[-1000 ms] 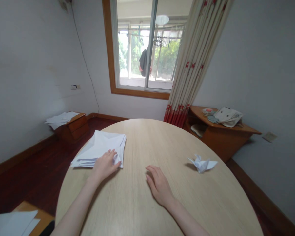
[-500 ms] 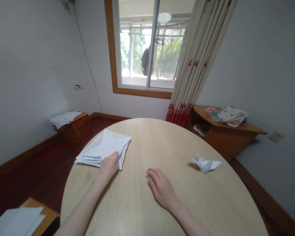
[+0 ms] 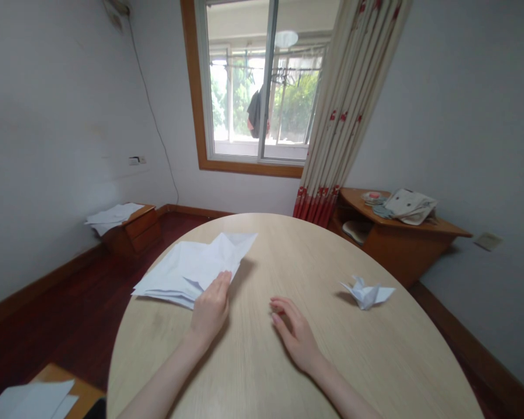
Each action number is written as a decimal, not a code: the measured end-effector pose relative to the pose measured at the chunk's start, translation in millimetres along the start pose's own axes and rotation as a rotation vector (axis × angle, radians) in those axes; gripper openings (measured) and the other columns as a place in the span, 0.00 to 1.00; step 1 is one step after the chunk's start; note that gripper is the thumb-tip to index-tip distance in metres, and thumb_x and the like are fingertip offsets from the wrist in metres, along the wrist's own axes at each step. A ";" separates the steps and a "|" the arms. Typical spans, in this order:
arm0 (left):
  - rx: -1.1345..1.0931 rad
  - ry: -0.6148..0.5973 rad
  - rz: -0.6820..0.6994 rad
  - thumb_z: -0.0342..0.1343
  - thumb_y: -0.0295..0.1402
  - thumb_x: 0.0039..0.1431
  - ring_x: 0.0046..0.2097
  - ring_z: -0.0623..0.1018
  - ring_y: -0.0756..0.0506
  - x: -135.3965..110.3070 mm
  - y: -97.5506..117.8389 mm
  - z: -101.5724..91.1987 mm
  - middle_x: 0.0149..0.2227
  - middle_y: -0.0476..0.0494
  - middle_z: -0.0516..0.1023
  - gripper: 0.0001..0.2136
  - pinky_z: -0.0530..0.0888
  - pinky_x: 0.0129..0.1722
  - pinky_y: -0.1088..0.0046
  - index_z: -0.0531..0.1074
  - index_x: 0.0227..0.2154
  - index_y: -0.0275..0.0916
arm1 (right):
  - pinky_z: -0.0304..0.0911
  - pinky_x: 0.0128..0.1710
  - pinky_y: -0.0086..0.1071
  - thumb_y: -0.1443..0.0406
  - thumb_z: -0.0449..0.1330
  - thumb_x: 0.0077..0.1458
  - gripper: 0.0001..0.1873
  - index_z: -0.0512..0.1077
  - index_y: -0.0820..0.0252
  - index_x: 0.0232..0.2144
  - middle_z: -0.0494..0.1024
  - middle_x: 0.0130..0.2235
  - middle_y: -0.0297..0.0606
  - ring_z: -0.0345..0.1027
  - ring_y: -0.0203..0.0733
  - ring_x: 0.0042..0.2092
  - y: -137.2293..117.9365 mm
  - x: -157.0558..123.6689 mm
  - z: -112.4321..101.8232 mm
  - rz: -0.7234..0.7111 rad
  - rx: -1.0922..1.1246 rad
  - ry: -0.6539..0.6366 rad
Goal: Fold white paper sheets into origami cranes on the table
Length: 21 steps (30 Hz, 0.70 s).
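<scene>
A loose stack of folded white paper [image 3: 192,270] lies at the left of the round pale wood table [image 3: 244,366], its pointed corner aimed at the far side. My left hand [image 3: 212,308] sits on the stack's near edge, fingertips on the paper. My right hand [image 3: 294,334] rests on the bare tabletop, slightly curled and touching nothing else. To its right stands a small white paper crane [image 3: 367,294], a hand's width from my fingers.
Beyond the table's left edge, a low wooden cabinet [image 3: 133,230] carries white sheets. A wooden corner shelf [image 3: 397,230] at right holds a cloth bag [image 3: 410,206]. More white paper [image 3: 30,400] lies on a wooden surface at bottom left, beside the dark red floor.
The paper stack has turned and slid forward and right under my left hand, its layers spreading. My right hand has curled a little. The crane stays put on the table.
</scene>
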<state>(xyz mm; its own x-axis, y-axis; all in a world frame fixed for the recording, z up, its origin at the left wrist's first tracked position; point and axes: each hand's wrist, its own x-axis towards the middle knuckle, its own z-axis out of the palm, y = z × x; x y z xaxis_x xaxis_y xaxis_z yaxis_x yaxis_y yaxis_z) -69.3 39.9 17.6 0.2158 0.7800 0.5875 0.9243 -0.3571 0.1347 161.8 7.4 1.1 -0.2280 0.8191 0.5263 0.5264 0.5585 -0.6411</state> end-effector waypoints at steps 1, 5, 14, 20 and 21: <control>-0.007 0.010 0.039 0.40 0.18 0.57 0.57 0.71 0.45 -1.6 2.8 2.2 0.55 0.40 0.72 0.23 0.70 0.54 0.68 0.65 0.55 0.35 | 0.67 0.49 0.40 0.64 0.50 0.62 0.11 0.68 0.57 0.44 0.74 0.47 0.44 0.69 0.44 0.50 2.0 -0.5 0.8 -0.021 -0.039 0.021; -0.017 -0.078 0.119 0.42 0.21 0.59 0.57 0.70 0.41 -7.0 17.3 6.3 0.54 0.42 0.73 0.21 0.74 0.50 0.64 0.67 0.54 0.38 | 0.67 0.48 0.42 0.67 0.49 0.62 0.12 0.67 0.57 0.46 0.74 0.47 0.45 0.68 0.46 0.49 8.9 -1.3 1.7 -0.116 -0.215 0.119; -0.213 -0.497 0.264 0.48 0.22 0.55 0.60 0.65 0.37 -11.4 43.6 5.5 0.59 0.43 0.66 0.23 0.64 0.59 0.52 0.67 0.54 0.43 | 0.64 0.49 0.46 0.73 0.46 0.59 0.18 0.65 0.59 0.50 0.72 0.50 0.48 0.64 0.49 0.53 17.4 1.8 -15.7 -0.305 -0.501 0.157; -0.394 -0.565 0.252 0.50 0.26 0.56 0.62 0.63 0.38 -13.1 50.3 -0.5 0.59 0.41 0.66 0.18 0.56 0.61 0.49 0.71 0.50 0.42 | 0.63 0.53 0.47 0.76 0.46 0.54 0.20 0.70 0.62 0.46 0.71 0.54 0.50 0.60 0.51 0.58 27.2 1.5 -19.6 -0.277 -0.606 -0.003; -0.425 -0.567 0.241 0.51 0.29 0.57 0.62 0.63 0.38 -13.0 51.2 -2.4 0.59 0.41 0.67 0.16 0.56 0.61 0.48 0.73 0.48 0.42 | 0.62 0.54 0.48 0.77 0.47 0.52 0.22 0.70 0.63 0.47 0.70 0.55 0.50 0.58 0.51 0.60 27.7 1.1 -19.5 -0.252 -0.626 -0.049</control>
<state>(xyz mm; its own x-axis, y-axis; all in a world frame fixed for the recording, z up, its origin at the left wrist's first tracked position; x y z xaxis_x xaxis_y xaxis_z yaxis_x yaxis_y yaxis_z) -25.5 10.2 18.8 0.6325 0.7592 0.1534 0.6544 -0.6298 0.4186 192.2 21.2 -5.2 -0.4353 0.6869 0.5820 0.8238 0.5646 -0.0501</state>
